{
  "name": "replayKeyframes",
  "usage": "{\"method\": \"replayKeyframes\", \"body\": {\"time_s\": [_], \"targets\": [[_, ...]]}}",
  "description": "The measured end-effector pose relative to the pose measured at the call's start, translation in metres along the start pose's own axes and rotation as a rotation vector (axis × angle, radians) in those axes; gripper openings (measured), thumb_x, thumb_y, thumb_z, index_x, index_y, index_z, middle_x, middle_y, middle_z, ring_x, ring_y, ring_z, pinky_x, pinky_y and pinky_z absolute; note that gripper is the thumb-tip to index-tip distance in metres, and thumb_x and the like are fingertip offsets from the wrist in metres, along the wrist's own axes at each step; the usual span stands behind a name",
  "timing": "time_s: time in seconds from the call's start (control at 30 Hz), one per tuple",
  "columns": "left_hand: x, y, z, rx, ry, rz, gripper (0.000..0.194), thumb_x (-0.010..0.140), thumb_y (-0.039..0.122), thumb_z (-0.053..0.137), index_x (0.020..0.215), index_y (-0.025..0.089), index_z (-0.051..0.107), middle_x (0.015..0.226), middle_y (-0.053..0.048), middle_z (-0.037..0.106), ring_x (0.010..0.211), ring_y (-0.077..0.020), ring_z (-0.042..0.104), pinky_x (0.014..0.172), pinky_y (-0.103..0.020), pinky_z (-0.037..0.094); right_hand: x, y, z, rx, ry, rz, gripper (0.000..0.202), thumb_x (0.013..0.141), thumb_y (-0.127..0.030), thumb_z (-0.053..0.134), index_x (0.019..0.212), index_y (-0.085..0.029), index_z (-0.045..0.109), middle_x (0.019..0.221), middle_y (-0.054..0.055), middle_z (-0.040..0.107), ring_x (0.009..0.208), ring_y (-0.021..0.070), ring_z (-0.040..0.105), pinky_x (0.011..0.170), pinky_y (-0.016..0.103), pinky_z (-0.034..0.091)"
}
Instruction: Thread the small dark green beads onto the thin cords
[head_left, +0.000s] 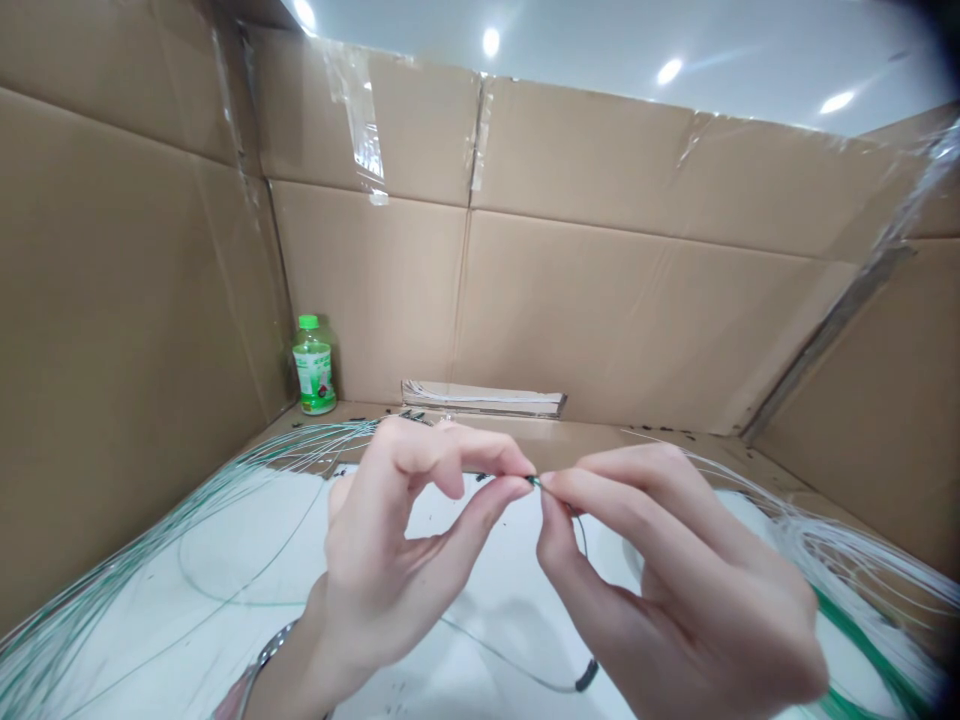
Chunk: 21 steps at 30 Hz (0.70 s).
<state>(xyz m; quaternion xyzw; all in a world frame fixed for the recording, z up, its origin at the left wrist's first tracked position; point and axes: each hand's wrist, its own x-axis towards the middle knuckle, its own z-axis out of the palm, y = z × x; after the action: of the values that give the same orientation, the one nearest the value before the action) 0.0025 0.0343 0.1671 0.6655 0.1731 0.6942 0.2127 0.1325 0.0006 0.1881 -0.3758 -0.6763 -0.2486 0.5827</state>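
Observation:
Over the middle of the white work surface (480,690), both hands meet fingertip to fingertip. My left hand (427,530) pinches a tiny dark green piece (532,480) between thumb and index finger. My right hand (660,570) is closed on a thin green wire (551,490) that leads to that piece. Below the fingers, a thin wire (510,662) curves across the surface to a small black sleeve (586,676) beside my right hand. How the piece and wire join is too small to tell.
Green and white wires (187,520) lie in a bundle at the left; more white wires (847,550) coil at the right. A green-capped bottle (313,370) stands in the back left corner. A cardboard holder (484,400) sits against the back cardboard wall (600,300).

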Motion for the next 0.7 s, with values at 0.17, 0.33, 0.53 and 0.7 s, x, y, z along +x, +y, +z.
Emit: {"method": "replayKeyframes", "body": {"time_s": [0.17, 0.33, 0.53, 0.7], "targets": [[0.003, -0.003, -0.008, 0.151, -0.152, 0.074, 0.034, 0.075, -0.001, 0.062, 0.082, 0.024, 0.040, 0.081, 0.003, 0.066, 0.072, -0.0131, 0.066, 0.064, -0.028, 0.055, 0.002, 0.004, -0.004, 0.002, -0.113, -0.028, 0.016, 0.072, -0.002, 0.061, 0.067, -0.017, 0.059, 0.063, 0.001, 0.057, 0.057, 0.0084, 0.048, 0.049, 0.019, 0.042], [0.007, -0.004, -0.012, 0.203, -0.188, 0.096, 0.036, 0.073, -0.002, 0.065, 0.084, 0.024, 0.042, 0.083, 0.003, 0.068, 0.075, -0.0133, 0.068, 0.065, -0.024, 0.058, 0.001, 0.011, -0.007, 0.116, -0.171, -0.024, 0.017, 0.072, 0.001, 0.062, 0.072, -0.016, 0.061, 0.067, 0.001, 0.060, 0.059, 0.0085, 0.052, 0.051, 0.018, 0.045], [0.006, -0.003, -0.010, 0.051, -0.119, -0.042, 0.036, 0.072, 0.000, 0.068, 0.082, 0.024, 0.043, 0.076, 0.004, 0.070, 0.071, -0.0138, 0.069, 0.067, -0.025, 0.059, -0.002, 0.018, -0.006, 0.314, -0.239, 0.095, 0.019, 0.072, 0.001, 0.065, 0.079, -0.016, 0.063, 0.075, 0.001, 0.064, 0.068, 0.0095, 0.059, 0.060, 0.020, 0.050], [0.011, 0.000, -0.010, -0.007, -0.184, -0.153, 0.031, 0.077, 0.004, 0.065, 0.079, 0.023, 0.041, 0.073, 0.003, 0.071, 0.064, -0.0126, 0.068, 0.060, -0.023, 0.060, 0.000, 0.019, -0.007, 0.330, -0.267, 0.087, 0.017, 0.073, 0.000, 0.064, 0.078, -0.016, 0.063, 0.074, 0.000, 0.065, 0.068, 0.0080, 0.060, 0.061, 0.017, 0.051]]}}
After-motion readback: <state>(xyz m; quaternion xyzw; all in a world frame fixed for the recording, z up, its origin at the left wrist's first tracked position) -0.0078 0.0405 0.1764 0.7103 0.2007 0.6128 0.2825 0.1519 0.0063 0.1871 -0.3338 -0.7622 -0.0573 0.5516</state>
